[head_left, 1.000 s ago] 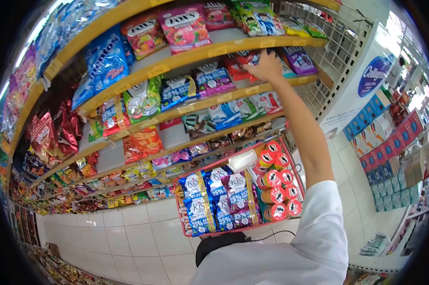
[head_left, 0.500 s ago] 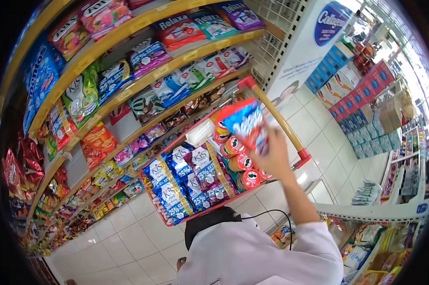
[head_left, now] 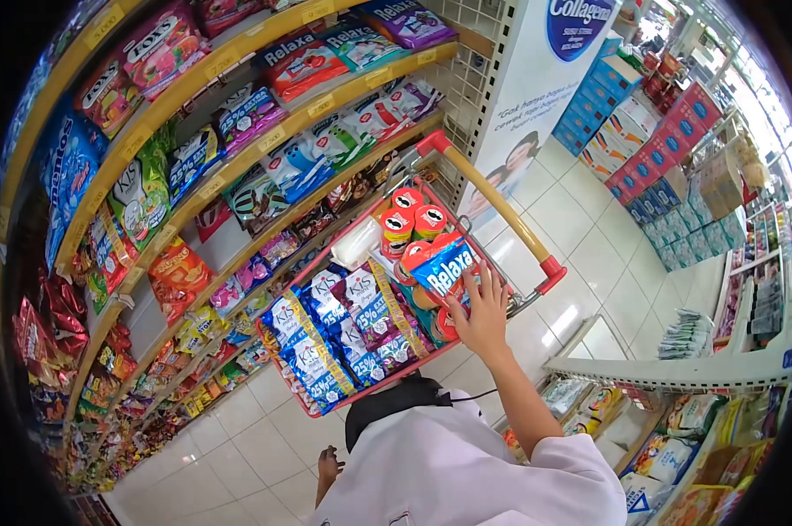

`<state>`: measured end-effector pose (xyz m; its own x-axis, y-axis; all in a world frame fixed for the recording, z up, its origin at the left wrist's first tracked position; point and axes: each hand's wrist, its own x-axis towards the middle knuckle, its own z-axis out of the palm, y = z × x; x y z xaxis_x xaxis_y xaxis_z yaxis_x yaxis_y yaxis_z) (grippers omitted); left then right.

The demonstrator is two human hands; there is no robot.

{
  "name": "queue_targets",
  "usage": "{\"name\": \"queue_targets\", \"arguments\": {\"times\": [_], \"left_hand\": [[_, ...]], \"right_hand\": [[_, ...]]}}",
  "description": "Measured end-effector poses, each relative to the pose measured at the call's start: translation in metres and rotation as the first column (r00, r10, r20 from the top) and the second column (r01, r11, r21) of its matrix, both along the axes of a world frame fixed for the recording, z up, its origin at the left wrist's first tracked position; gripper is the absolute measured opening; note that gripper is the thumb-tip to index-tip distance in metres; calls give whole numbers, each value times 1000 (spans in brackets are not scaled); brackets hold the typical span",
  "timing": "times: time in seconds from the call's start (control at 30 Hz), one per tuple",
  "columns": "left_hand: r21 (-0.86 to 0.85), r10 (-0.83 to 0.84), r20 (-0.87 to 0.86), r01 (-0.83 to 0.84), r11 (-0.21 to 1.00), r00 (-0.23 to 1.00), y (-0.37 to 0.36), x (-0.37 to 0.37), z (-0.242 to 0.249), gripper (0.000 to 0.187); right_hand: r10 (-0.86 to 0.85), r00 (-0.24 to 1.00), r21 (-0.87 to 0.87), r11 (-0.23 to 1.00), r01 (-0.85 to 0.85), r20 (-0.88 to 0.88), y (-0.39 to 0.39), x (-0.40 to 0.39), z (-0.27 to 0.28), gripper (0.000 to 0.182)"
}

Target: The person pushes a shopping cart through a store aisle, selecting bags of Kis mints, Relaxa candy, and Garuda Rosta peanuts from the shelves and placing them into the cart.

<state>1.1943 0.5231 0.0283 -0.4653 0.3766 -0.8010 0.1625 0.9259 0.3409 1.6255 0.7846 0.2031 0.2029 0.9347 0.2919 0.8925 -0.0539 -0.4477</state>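
A blue and red bag of Relaxa candy (head_left: 446, 270) lies on top of red-lidded snack cans (head_left: 430, 218) at the handle end of a shopping cart. My right hand (head_left: 481, 311) rests palm down on the bag, its fingers stretched out and spread over the printed side. Beside the cans, several blue and purple KIS candy bags (head_left: 365, 294) fill the other end of the cart (head_left: 387, 382). Low in the view, next to my body, hangs my left hand (head_left: 329, 462), partly in shadow. Its fingers look loosely apart, with nothing visible in them.
Shelves of bagged candy (head_left: 229, 158) curve along the left, close to the cart. The cart's handle (head_left: 492, 203) is at its right end. A white display panel (head_left: 523, 114) stands behind it. Stacked boxes (head_left: 668, 175) and another shelf (head_left: 677, 373) are to the right.
My right hand has lowered the Relaxa bag onto the cans, and its fingers have spread over it. More of my left hand shows. The view has shifted slightly.
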Motion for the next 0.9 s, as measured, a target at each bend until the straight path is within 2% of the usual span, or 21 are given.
{"name": "queue_targets", "arguments": {"times": [0.1,0.17,0.2,0.27,0.3,0.37,0.47,0.53,0.6,0.67,0.73,0.77,0.83,0.9], "left_hand": [[53,-48,73,44,998,996,-25,-8,-25,43],[66,-173,-27,175,982,985,-34,-1,-23,43],[64,-162,-26,163,984,986,-42,-2,-30,43],[107,-247,-87,255,961,965,-62,-8,-52,37],[105,-238,-87,246,964,967,-65,-5,-48,37],[156,-119,-61,127,980,991,-67,2,-44,32],[147,-97,-51,104,984,994,-69,0,-48,31],[148,-44,-13,46,988,999,-62,-2,-40,32],[146,10,26,-14,989,1000,-52,-1,-33,34],[130,-14,5,13,991,1000,-43,-4,-28,33],[130,-11,-2,11,991,1000,-39,-5,-25,32],[149,2,5,-2,989,1000,-37,-7,-26,32],[167,20,14,-22,986,1000,-37,-8,-28,32],[126,27,21,-30,992,999,-42,-7,-24,33]], "right_hand": [[9,999,55,998,-12,53,4,-2,-4,50],[39,999,43,998,-40,31,7,-4,-9,50],[55,998,32,998,-55,11,9,-4,-12,49],[74,995,25,997,-76,61,12,-5,-13,51],[66,997,17,998,-67,49,12,-6,-11,52],[68,996,39,997,-70,52,15,-5,-7,53],[79,997,37,996,-79,-5,21,-7,3,52],[114,993,71,991,-116,36,31,-8,10,54],[347,936,92,932,-351,53,52,-4,10,51],[411,912,34,911,-411,5,83,3,21,46],[395,917,-261,881,-394,-52,113,19,16,46],[395,917,-255,883,-394,-48,124,24,19,46],[435,899,-445,797,-408,-45,141,28,29,50],[481,875,-440,773,-456,-62,159,41,19,51]]}}
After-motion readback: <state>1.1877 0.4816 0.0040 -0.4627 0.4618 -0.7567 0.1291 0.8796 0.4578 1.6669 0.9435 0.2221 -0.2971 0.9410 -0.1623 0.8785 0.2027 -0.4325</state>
